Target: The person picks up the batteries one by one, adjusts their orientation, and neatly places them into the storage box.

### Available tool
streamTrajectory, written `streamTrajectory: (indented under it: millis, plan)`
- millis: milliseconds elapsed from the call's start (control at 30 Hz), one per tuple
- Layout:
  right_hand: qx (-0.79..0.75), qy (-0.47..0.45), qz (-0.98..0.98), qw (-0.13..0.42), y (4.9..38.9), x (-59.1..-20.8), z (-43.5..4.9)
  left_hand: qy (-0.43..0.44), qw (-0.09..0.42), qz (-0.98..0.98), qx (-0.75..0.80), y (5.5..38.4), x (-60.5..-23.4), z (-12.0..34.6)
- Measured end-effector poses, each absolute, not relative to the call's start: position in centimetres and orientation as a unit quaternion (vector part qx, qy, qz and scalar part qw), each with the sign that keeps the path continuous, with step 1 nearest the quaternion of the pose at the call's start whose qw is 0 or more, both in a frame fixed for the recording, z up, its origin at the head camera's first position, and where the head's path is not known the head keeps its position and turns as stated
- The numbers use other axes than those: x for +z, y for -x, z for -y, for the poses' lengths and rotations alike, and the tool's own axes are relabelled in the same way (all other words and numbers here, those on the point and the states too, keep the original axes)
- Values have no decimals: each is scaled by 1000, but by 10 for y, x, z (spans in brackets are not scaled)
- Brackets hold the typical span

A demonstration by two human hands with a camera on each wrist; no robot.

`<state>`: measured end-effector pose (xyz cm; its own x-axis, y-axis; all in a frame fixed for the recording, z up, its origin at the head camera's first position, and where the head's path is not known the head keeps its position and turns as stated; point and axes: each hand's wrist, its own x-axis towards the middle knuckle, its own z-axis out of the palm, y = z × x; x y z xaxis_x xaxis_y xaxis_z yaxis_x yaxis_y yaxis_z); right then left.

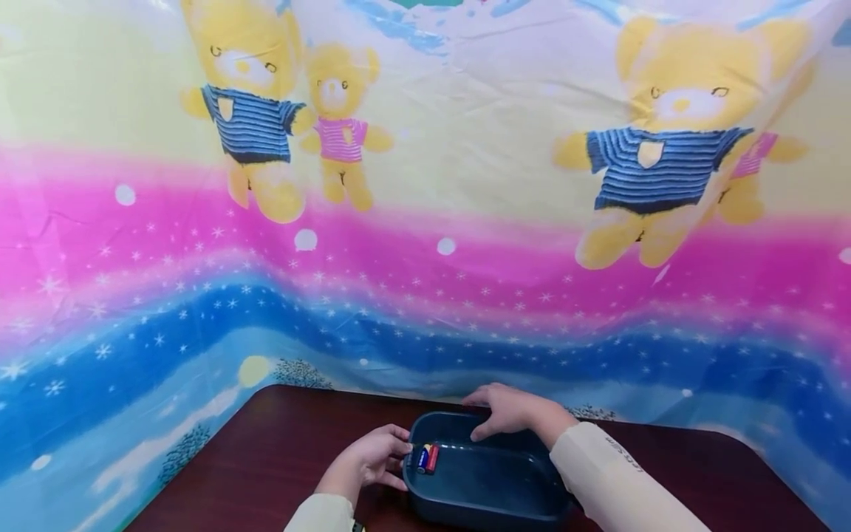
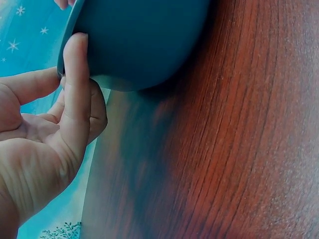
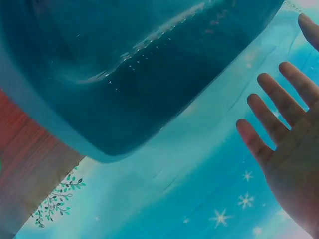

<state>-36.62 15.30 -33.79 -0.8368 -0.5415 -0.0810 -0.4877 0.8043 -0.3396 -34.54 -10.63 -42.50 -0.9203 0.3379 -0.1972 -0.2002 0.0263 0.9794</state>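
A dark blue-green plastic basin (image 1: 492,510) with rounded corners stands on the table. Two batteries (image 1: 428,459), one blue and one red, lie side by side inside it against the left end. My left hand (image 1: 374,458) pinches the basin's left rim; in the left wrist view the thumb and fingers of that hand (image 2: 60,119) meet at the rim. Over the far rim reaches my right hand (image 1: 512,408), holding nothing. Its fingers are spread and straight in the right wrist view, where this hand (image 3: 294,149) appears apart from the basin wall (image 3: 164,99).
The dark reddish-brown wooden table (image 1: 279,458) has rounded far corners. Behind it hangs a cloth (image 1: 425,295) printed with bears and snowflakes, close along the table's back edge.
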Motion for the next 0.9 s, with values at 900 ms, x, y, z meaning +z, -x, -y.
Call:
streamTrajectory:
  millis: [900]
  plan:
    - [-196,222,-955,30,348,-353,-232,-47,196,-691,694,344,-424,107]
